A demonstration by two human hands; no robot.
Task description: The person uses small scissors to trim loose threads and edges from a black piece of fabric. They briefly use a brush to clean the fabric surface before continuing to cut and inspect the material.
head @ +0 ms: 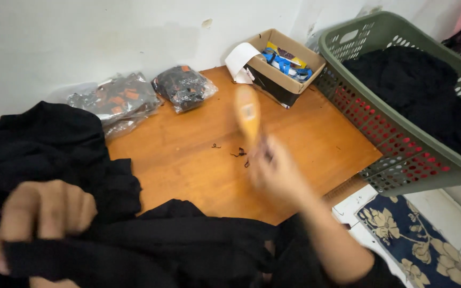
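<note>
My right hand (279,172) is blurred with motion above the wooden table (198,160) and grips a light wooden tool (247,113) with a rounded paddle-like end that points up toward the wall. My left hand (38,218) is closed on a fold of black cloth (150,245) at the lower left. That black cloth spreads over the table's left side and front edge. A few short black thread scraps (239,153) lie on the bare wood just below the tool.
Two clear plastic bags of small black and orange parts (183,86) (116,100) lie by the wall. A cardboard box (283,65) of blue items stands at the back right. A green basket (406,96) of black cloth overhangs the table's right side. A floral mat (417,245) covers the floor.
</note>
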